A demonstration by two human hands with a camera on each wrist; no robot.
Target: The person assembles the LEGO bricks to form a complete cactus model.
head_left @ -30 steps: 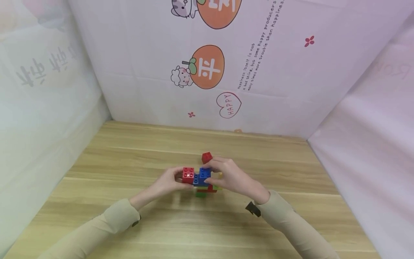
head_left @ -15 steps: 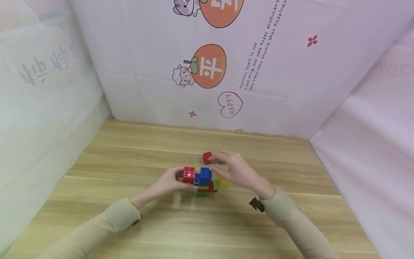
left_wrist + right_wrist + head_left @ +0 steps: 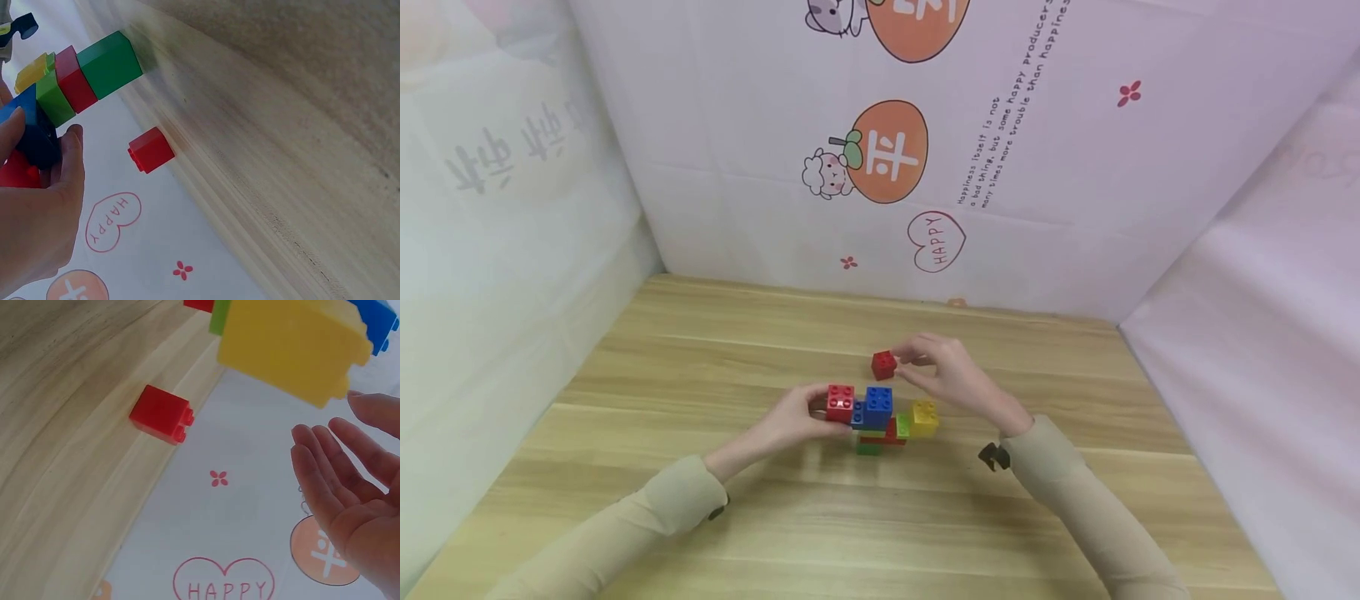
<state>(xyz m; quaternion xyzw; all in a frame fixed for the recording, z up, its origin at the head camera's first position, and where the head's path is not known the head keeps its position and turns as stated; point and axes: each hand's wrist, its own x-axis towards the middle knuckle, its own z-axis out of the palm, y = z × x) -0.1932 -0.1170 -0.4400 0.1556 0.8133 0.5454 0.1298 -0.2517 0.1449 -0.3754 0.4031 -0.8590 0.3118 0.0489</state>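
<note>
A structure of toy building blocks stands on the table, with a red block [image 3: 840, 403] and a blue block [image 3: 878, 406] on top. Lower down it has light green, red and dark green [image 3: 110, 64] blocks, and a yellow block [image 3: 924, 418] at its right end. My left hand [image 3: 793, 417] grips its left end, fingers and thumb around the red and blue blocks. Behind the structure a loose red block [image 3: 883, 365] lies on the table. My right hand [image 3: 951, 372] is beside that block, fingers loosely bent and holding nothing; in the right wrist view [image 3: 356, 487] a gap separates them.
The wooden table [image 3: 760, 517] runs back to a printed white cloth wall [image 3: 737, 192]. More white cloth hangs at the left [image 3: 512, 250] and right [image 3: 1262, 333] sides.
My right hand has let go of the top blue block and moved back and right to the loose red block. The left hand keeps its grip on the structure.
</note>
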